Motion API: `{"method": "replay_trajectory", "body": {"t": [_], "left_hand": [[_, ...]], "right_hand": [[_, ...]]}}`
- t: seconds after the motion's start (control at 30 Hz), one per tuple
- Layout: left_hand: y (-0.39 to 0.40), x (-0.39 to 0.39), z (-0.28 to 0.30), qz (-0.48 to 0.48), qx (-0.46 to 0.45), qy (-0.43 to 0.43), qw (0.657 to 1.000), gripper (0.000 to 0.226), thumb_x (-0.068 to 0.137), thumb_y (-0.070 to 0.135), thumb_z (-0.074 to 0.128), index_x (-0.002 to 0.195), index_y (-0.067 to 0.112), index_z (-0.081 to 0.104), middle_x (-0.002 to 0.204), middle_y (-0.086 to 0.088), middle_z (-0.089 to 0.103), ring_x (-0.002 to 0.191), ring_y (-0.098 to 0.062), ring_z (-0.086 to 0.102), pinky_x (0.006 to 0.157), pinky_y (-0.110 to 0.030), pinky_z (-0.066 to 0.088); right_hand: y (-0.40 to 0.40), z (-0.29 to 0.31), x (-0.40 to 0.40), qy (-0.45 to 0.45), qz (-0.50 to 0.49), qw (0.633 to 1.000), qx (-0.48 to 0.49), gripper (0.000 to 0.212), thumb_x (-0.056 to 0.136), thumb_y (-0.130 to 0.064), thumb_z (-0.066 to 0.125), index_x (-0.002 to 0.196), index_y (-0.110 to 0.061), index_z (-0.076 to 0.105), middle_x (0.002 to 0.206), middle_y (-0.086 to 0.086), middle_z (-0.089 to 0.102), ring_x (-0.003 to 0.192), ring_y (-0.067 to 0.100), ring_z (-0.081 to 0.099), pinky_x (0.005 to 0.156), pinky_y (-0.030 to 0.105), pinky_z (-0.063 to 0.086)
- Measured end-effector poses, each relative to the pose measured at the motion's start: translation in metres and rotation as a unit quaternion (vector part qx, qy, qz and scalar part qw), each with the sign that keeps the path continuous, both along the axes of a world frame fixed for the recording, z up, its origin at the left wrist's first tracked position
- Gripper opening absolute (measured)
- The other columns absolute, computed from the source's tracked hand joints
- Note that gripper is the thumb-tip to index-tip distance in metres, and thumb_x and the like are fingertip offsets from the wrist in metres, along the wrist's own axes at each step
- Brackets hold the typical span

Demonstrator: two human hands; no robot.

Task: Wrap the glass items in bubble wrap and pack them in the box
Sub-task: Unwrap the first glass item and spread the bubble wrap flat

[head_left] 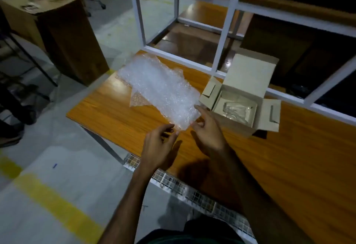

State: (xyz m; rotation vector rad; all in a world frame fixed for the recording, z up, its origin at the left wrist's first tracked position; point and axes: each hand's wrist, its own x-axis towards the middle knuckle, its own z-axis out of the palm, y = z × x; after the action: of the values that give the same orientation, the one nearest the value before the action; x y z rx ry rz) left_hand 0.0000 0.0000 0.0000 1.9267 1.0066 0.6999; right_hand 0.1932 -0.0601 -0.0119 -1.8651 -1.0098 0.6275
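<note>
Two hands meet at the near end of the bubble wrap (159,87) lying on the wooden table (269,157), the left hand (159,147) pinching its corner, the right hand (209,130) touching its edge with loosely spread fingers, just beside the open cardboard box (244,82) holding something clear.

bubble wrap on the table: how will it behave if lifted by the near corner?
Probably floppy: the bubble wrap lies crumpled with folded, uneven edges, so it should droop from one corner. Likely very light for its size: a thin, see-through sheet. It may slide on the glossy table rather than stay put. Both the left hand and right hand sit at its near edge.
</note>
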Motion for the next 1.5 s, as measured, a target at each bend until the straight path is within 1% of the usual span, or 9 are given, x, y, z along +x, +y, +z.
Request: {"method": "replay_trajectory", "body": {"t": [0.13,0.37,0.6,0.83,1.0,1.17,1.3,1.37,1.5], "left_hand": [[0.014,0.024,0.008,0.009,0.0,0.034,0.999,0.04,0.1,0.038,0.07,0.134,0.017,0.07,0.117,0.006,0.076,0.101,0.0,0.069,0.084,-0.037,0.063],[0.037,0.048,0.001,0.041,0.0,0.052,0.998,0.039,0.101,0.035,0.068,0.136,0.016,0.068,0.12,0.005,0.076,0.1,0.002,0.068,0.078,-0.015,0.057],[0.054,0.068,0.001,0.06,-0.026,0.008,0.998,0.043,0.101,0.029,0.07,0.142,0.019,0.062,0.132,0.0,0.07,0.105,0.0,0.067,0.078,-0.01,0.055],[0.084,0.086,0.014,-0.014,0.014,-0.022,1.0,0.059,0.097,0.017,0.075,0.151,0.026,0.052,0.146,0.003,0.058,0.112,-0.004,0.066,0.088,-0.021,0.059],[0.102,0.082,0.028,-0.024,0.031,-0.049,0.998,0.069,0.094,0.021,0.079,0.154,0.033,0.047,0.142,0.007,0.058,0.106,-0.006,0.068,0.082,-0.024,0.06],[0.133,0.097,0.073,-0.119,0.102,-0.038,0.987,0.086,0.091,-0.004,0.072,0.16,0.035,0.038,0.152,-0.004,0.04,0.116,-0.015,0.06,0.08,-0.019,0.059],[0.161,0.121,0.108,-0.234,0.089,0.099,0.963,0.079,0.082,-0.014,0.071,0.148,0.028,0.054,0.165,-0.004,0.024,0.13,-0.02,0.05,0.082,-0.019,0.057],[0.171,0.128,0.113,-0.275,0.116,0.147,0.943,0.056,0.081,-0.004,0.079,0.131,0.017,0.066,0.152,-0.005,0.037,0.133,-0.023,0.048,0.091,-0.026,0.052],[0.187,0.13,0.117,-0.261,0.191,0.154,0.933,0.025,0.078,0.033,0.09,0.096,0.023,0.075,0.119,-0.002,0.056,0.111,-0.019,0.052,0.089,-0.037,0.052]], "right_hand": [[0.016,0.002,0.012,-0.004,0.02,0.997,-0.07,0.062,0.1,-0.038,0.065,0.156,-0.042,0.039,0.169,-0.006,0.027,0.149,0.021,0.04,0.121,0.049,0.039],[0.034,0.001,0.032,-0.007,0.054,0.994,-0.099,0.065,0.104,-0.036,0.06,0.162,-0.025,0.034,0.168,-0.004,0.033,0.156,0.017,0.028,0.127,0.042,0.026],[0.038,0.004,0.027,0.003,0.007,1.0,0.018,0.049,0.104,-0.031,0.06,0.151,-0.025,0.053,0.157,-0.006,0.05,0.145,0.011,0.046,0.113,0.045,0.05],[0.04,0.037,0.023,-0.005,-0.041,0.991,0.128,0.032,0.104,-0.019,0.063,0.135,-0.022,0.069,0.14,-0.012,0.065,0.119,-0.017,0.054,0.091,0.005,0.045],[0.05,0.06,0.019,0.044,-0.086,0.98,0.176,0.014,0.099,-0.012,0.069,0.108,-0.021,0.074,0.113,-0.014,0.072,0.11,0.003,0.065,0.092,0.026,0.053],[0.056,0.081,0.02,0.033,-0.068,0.981,0.181,0.021,0.095,-0.002,0.068,0.098,-0.023,0.064,0.102,-0.008,0.066,0.104,0.007,0.063,0.094,0.022,0.051],[0.059,0.094,0.026,0.013,-0.053,0.985,0.166,0.028,0.093,0.008,0.063,0.099,-0.019,0.065,0.103,-0.008,0.067,0.106,0.007,0.063,0.099,0.025,0.052],[0.058,0.102,0.028,0.018,-0.06,0.982,0.176,0.026,0.092,0.009,0.065,0.096,-0.017,0.066,0.1,-0.008,0.067,0.103,0.007,0.065,0.098,0.027,0.055],[0.052,0.115,0.03,0.045,-0.123,0.969,0.207,0.019,0.091,-0.005,0.075,0.092,-0.022,0.067,0.097,-0.012,0.068,0.098,-0.002,0.064,0.088,0.013,0.053]]}}
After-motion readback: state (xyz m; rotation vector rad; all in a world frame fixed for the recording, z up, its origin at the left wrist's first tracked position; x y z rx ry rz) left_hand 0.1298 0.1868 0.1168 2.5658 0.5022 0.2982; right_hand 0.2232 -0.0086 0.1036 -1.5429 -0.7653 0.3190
